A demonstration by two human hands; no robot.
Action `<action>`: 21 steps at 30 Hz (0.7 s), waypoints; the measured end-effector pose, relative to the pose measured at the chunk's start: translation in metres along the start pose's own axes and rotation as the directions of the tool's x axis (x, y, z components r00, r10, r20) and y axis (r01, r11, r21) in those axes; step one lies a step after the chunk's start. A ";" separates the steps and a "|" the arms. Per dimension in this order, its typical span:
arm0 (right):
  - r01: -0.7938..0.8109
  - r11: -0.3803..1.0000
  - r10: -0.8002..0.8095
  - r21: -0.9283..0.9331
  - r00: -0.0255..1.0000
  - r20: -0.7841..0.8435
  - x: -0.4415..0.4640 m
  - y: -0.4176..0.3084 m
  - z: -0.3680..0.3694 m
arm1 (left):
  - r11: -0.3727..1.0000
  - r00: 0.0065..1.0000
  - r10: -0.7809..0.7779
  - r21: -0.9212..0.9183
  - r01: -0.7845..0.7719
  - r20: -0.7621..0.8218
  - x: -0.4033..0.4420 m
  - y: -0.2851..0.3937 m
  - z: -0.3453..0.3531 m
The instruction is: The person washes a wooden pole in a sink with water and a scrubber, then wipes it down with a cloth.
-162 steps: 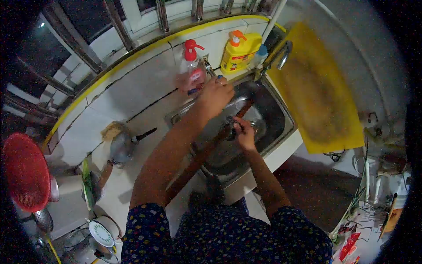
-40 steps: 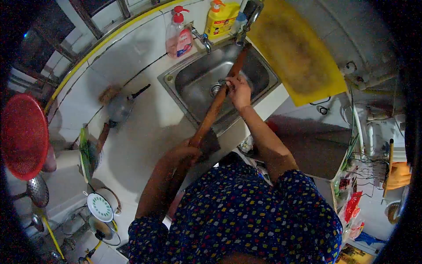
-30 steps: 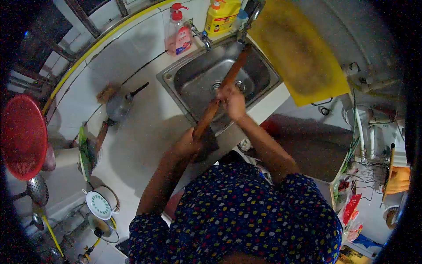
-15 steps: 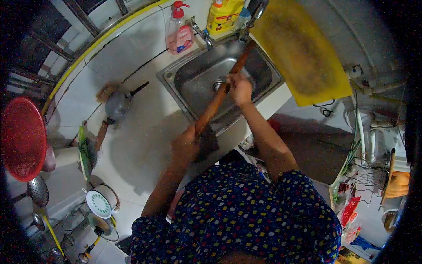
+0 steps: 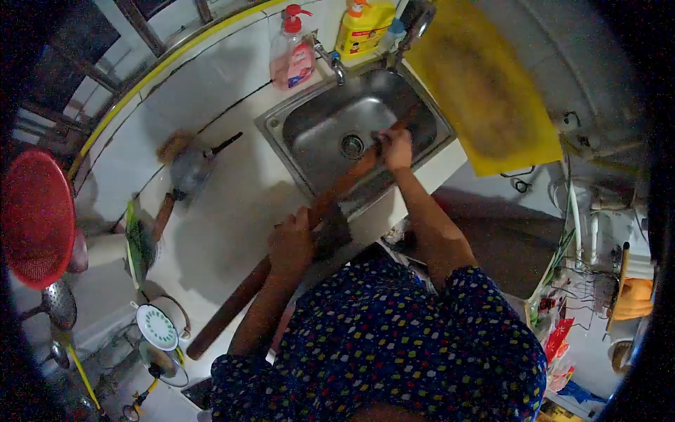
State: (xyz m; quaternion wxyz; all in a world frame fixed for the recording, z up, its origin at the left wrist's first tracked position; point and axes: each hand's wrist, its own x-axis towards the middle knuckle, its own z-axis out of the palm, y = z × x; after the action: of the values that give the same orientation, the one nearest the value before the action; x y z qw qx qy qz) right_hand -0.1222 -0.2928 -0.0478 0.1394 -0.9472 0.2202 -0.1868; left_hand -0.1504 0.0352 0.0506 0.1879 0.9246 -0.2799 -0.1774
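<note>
Brown wood, a long, straight rod (image 5: 341,190) slants across the view, from the lower left up and to the right over a steel sink (image 5: 316,119) set in a pale table (image 5: 249,158). Two bare hands hold it. The left hand (image 5: 291,243) is near the sink's front corner, its fingers curled around the rod. The right hand (image 5: 397,149) is farther along, over the right side of the basin, its fingers bent around the rod. Something dark shows at those fingertips, too small and blurred to name. A round drain (image 5: 351,145) lies just left of the right hand; a metal tap (image 5: 337,70) stands at the back edge, beside a clear pump bottle (image 5: 295,63) with a pink label.

The likeliest trouble is a slip. If the wood or the fingers are wet, which cannot be told from here, the rod could slide through the right hand and knock against the basin. Its long lower end, behind the left wrist, is near a glass lid (image 5: 165,364) and a white pot (image 5: 158,325) with a green pattern. A sharp pull or swing back could strike them, though the true gap is hard to judge. A forward thrust could hit the sink's far wall. Rough or splintered wood, if there is any, could catch the fingers.
</note>
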 end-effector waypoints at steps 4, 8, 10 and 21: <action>-0.488 0.333 0.411 0.807 0.845 0.341 0.000 0.085 0.068 | 0.997 1.000 -0.012 0.083 0.013 -0.018 -0.009 -0.005 0.001; -0.346 0.020 0.362 0.938 0.877 0.316 0.001 0.030 0.033 | 0.997 0.999 -0.048 0.055 0.049 -0.004 -0.017 -0.008 0.023; -0.366 -0.012 0.335 0.931 0.875 0.349 0.007 0.015 0.018 | 0.997 0.996 -0.068 0.022 0.070 -0.063 -0.015 -0.009 0.022; 0.067 0.960 0.010 0.274 0.963 -0.270 0.019 -0.015 0.004 | 0.265 0.863 0.132 -0.857 0.443 0.487 0.004 -0.008 0.013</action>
State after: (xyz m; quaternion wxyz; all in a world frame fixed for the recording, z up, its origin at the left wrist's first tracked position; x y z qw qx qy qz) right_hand -0.0992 -0.2883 -0.0408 0.2381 -0.8868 0.1946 -0.3449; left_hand -0.1489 0.0357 0.0352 0.6094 0.5746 -0.0566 -0.5433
